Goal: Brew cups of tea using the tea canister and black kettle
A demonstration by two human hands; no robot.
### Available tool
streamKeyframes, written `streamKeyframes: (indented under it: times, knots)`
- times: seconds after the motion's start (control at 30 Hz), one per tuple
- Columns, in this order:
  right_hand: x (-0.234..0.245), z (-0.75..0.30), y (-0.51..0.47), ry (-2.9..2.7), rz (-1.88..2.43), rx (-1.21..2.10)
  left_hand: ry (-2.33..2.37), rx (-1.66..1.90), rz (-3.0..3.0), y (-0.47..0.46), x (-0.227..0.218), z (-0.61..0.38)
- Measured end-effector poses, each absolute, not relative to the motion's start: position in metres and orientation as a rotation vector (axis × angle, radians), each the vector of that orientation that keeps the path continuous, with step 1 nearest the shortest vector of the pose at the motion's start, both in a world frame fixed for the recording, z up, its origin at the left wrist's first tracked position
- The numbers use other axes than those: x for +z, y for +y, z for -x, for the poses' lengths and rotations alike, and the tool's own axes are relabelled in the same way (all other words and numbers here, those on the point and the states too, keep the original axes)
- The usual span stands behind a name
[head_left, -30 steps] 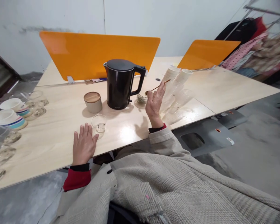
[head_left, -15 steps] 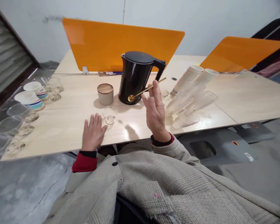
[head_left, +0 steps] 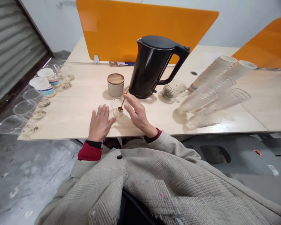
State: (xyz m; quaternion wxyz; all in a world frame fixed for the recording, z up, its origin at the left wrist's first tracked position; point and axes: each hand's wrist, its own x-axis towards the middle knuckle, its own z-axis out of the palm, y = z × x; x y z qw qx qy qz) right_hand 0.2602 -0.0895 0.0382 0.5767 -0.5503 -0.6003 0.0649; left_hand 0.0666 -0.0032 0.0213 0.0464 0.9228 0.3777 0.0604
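Observation:
My left hand (head_left: 100, 123) lies flat on the table, its fingers slightly apart, just left of a small clear plastic cup (head_left: 114, 104). Between the fingertips of my right hand (head_left: 138, 115) is the thin handle of a gold spoon (head_left: 123, 102). The spoon's bowl is down inside the cup, where a few dark bits show at the bottom. Behind the cup stands a beige canister (head_left: 115, 89) with a wooden lid, and right of that a black electric kettle (head_left: 147, 70).
Several clear cups (head_left: 27, 107) and two paper cups (head_left: 42, 86) line the table's left end. A glass cup (head_left: 173, 90) sits right of the kettle. Stacks of clear cups (head_left: 206, 90) and paper cups (head_left: 213, 70) lie on the right. An orange divider (head_left: 131, 31) stands behind.
My right hand has come down and left from in front of the kettle, lowering the spoon into the clear cup. My left hand stays flat on the table. The view has shifted.

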Motion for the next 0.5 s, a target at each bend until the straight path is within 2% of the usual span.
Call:
streamKeyframes:
  times: [0.2,0.5]
  knots:
    - [0.035,-0.258,-0.079,-1.151,1.102,0.235,1.179,0.120,-2.809,-0.005,0.027,-0.067]
    - [0.067,-0.266,-0.085,-1.298,1.569,0.008,1.180,0.105,-2.822,-0.005,0.028,-0.068]
